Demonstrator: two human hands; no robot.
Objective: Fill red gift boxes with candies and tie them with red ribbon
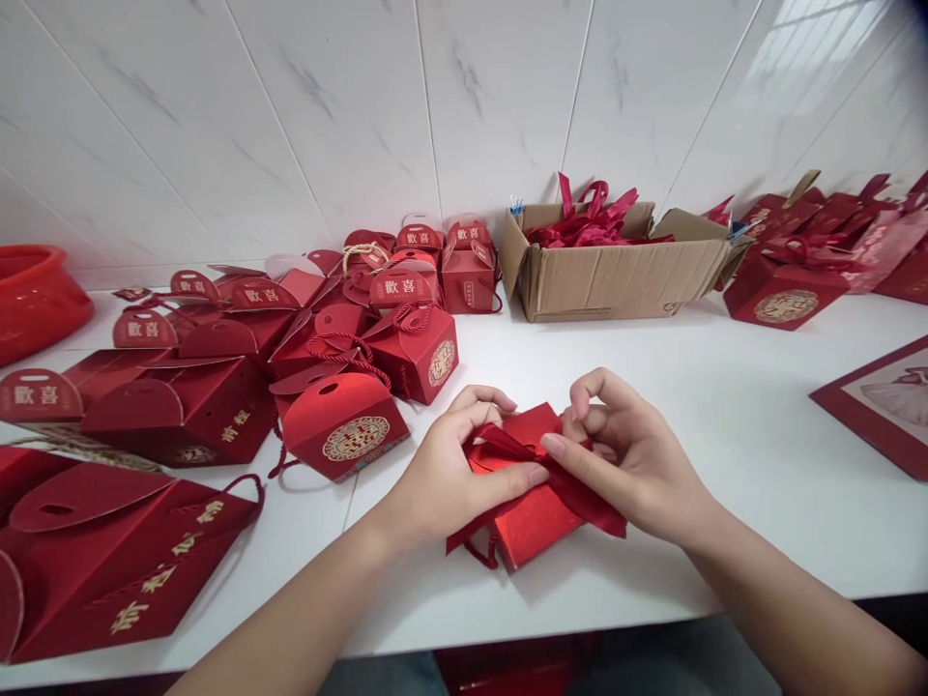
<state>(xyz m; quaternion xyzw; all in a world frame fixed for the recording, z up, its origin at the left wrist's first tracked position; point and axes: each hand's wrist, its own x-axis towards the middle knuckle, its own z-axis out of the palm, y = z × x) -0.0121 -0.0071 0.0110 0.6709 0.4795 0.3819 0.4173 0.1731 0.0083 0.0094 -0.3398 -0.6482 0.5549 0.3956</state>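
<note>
A small shiny red gift box [533,541] lies on the white table in front of me. A dark red ribbon [591,498] crosses its top, its ends hanging past the sides. My left hand [456,464] curls around the box's left side, thumb pressing the ribbon near the middle. From the right, my right hand [630,459] pinches the ribbon between thumb and fingers at the centre of the top. A short red cord shows beneath the near left corner of the box. The fingers partly hide where the ribbon meets.
Several red gift boxes [362,435] crowd the left side. At the back, a cardboard box [623,280] holds red ribbons [594,217]. More ribboned boxes [787,290] stand at the right, near a red picture card [881,411]. A red basin [43,300] sits far left.
</note>
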